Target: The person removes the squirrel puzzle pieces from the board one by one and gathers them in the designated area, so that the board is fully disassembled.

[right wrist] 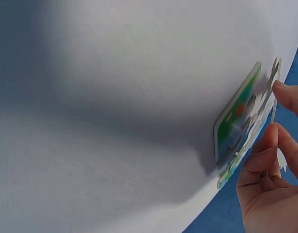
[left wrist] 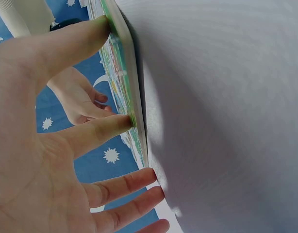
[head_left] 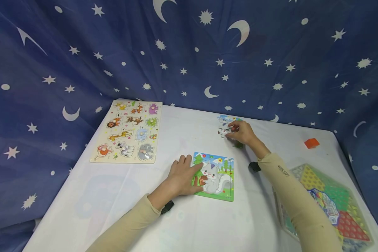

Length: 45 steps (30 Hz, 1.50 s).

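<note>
A square squirrel picture puzzle [head_left: 225, 196] lies on the white table in front of me. My left hand [head_left: 183, 176] rests on its left side with fingers spread. In the left wrist view, the thumb and index finger [left wrist: 98, 133] press on the puzzle near its edge, while the other fingers extend past it. Farther back, my right hand [head_left: 244, 133] pinches a thin jigsaw piece [right wrist: 276, 87] between thumb and fingers. Just under that hand lie other loose puzzle pieces [right wrist: 231, 121], green and blue, partly overlapping; the hand hides some of them.
An animal peg puzzle board [head_left: 133, 132] lies at the back left. An orange block [head_left: 312, 143] sits at the far right. Below it, a hexagonal game board in clear packaging [head_left: 329, 196] lies partly under my right forearm. A star-patterned blue curtain [head_left: 189, 49] borders the table.
</note>
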Each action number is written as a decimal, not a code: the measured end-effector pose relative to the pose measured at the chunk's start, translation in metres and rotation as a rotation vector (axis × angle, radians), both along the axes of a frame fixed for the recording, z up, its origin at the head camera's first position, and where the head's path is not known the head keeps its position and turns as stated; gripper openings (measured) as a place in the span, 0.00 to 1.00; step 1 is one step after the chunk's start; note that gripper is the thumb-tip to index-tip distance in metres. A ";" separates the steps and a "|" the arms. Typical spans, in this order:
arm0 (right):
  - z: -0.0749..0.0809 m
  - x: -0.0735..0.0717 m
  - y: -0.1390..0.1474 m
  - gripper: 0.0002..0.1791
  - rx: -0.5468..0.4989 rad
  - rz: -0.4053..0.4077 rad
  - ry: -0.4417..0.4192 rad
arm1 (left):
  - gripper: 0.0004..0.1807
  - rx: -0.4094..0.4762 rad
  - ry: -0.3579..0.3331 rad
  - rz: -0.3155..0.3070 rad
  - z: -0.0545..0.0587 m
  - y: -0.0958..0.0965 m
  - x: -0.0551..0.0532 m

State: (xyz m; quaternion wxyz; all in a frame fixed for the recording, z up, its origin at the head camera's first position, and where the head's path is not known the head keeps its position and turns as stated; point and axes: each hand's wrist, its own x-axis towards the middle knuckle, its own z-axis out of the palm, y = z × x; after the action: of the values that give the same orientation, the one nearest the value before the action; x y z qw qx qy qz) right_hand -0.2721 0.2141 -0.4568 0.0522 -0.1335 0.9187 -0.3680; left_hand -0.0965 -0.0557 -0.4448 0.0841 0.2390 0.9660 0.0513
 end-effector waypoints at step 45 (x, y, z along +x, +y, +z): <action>0.014 0.005 -0.004 0.22 0.130 0.053 -0.034 | 0.46 -0.013 -0.022 0.002 0.001 0.001 -0.002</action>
State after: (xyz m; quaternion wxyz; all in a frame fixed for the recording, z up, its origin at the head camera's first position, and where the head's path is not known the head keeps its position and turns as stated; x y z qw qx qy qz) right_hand -0.2673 0.2103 -0.4427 0.0860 -0.1478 0.9358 -0.3082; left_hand -0.0983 -0.0544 -0.4441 0.0962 0.2368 0.9656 0.0479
